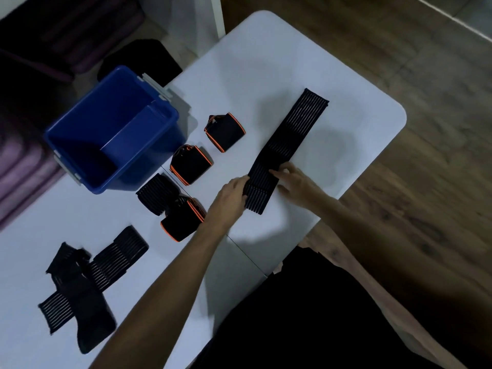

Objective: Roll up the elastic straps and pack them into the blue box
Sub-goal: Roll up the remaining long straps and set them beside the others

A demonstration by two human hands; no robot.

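A long black ribbed elastic strap [290,134] lies stretched flat on the white table [266,65], running from near me toward the far right. My left hand [229,198] grips its near end from the left side. My right hand [295,182] pinches the same end from the right, fingers on top of the strap. The blue box [80,121] stands open at the left and looks empty. Three black straps with orange edging [225,131] [190,163] [183,219] sit rolled between the box and my hands, with a black ribbed roll [157,194] beside them.
More unrolled black ribbed straps [80,283] lie in a loose pile at the near left of the table. The table's right edge drops to a wooden floor [426,182]. Dark furniture [53,35] stands behind the box.
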